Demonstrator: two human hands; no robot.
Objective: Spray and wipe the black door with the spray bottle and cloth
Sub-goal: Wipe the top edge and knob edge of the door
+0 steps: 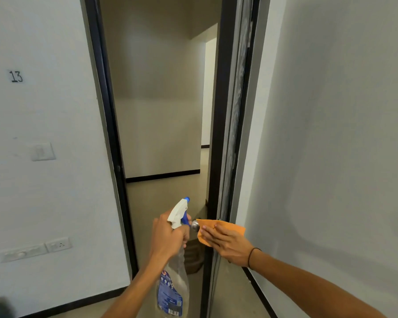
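Low in the centre of the frame, the left hand (168,235) is curled round the neck of a clear plastic spray bottle (174,281) with a white-and-blue trigger head, fingers wrapped tight. Just right of it, the right hand (223,242) lies with straight fingers pressing a soft orange cloth (225,227) against the edge of the black door (218,134), beside the round silver metal knob (195,225). The door stands edge-on, running up the centre-right. The bottle looks light, rigid and possibly slippery, best held at the neck; the limp cloth needs a flat palm.
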